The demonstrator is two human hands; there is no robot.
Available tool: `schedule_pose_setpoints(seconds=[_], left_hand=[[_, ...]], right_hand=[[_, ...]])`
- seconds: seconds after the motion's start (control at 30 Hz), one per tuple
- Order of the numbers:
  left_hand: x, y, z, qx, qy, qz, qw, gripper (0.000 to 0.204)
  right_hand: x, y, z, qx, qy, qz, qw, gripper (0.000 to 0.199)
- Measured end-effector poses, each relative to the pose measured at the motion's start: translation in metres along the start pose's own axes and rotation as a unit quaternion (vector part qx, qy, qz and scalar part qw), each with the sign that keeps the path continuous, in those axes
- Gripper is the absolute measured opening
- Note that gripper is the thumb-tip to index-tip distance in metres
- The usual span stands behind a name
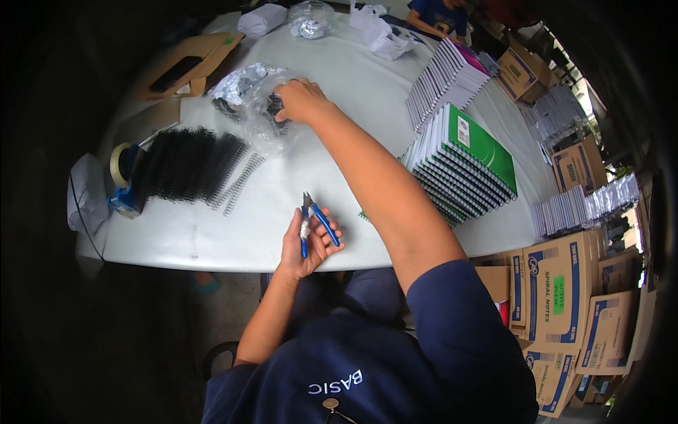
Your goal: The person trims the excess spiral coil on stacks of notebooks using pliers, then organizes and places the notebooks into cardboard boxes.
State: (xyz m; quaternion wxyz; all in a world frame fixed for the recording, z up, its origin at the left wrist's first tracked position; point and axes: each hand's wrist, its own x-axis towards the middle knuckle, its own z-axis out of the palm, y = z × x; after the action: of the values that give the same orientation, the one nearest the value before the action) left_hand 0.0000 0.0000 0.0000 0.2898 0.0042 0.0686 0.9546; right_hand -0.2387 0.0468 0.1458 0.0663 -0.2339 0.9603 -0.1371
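Note:
My left hand, near the table's front edge, holds a pair of cutting pliers with blue handles. The handles are spread and the jaws point away from me. Farther off, my right hand is curled at a crumpled clear plastic bag, gripping it; the fingertips are partly hidden. Dark coils show inside the bag. To the left of it lies a wide row of black spiral binding coils, with a few loose ones at its right end.
Green-covered spiral notebooks are stacked on the right, with purple-covered ones behind. A tape dispenser sits at the left edge. A phone rests on cardboard. Cartons stand right of the table; another person sits beyond.

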Motion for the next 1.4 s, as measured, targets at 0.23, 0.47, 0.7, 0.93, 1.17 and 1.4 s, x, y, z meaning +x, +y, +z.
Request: schedule_pose_setpoints(seconds=[0.23,0.47,0.7,0.93,1.17,1.4], left_hand=[[0.000,0.001,0.008,0.038,0.026,-0.029,0.999,0.056],[0.001,-0.007,0.052,0.182,-0.033,-0.065,0.980,0.060],[0.033,-0.050,0.151,0.188,-0.205,-0.109,0.954,0.067],[0.045,-0.050,0.177,0.191,-0.222,-0.077,0.953,0.068],[0.034,-0.043,0.193,0.332,-0.106,-0.047,0.936,0.055],[0.030,-0.044,0.200,0.661,0.039,0.082,0.745,0.049]], right_hand=[[-0.075,-0.012,-0.009,0.071,0.261,0.002,0.963,0.043],[-0.292,-0.018,-0.074,-0.053,0.530,-0.166,0.830,0.023],[-0.319,0.040,-0.088,-0.017,0.477,-0.008,0.879,0.022],[-0.314,0.043,-0.087,0.042,0.517,0.007,0.855,0.011],[-0.314,0.047,-0.084,0.044,0.533,-0.012,0.845,0.011],[-0.319,0.044,-0.089,0.021,0.498,-0.006,0.867,0.021]])
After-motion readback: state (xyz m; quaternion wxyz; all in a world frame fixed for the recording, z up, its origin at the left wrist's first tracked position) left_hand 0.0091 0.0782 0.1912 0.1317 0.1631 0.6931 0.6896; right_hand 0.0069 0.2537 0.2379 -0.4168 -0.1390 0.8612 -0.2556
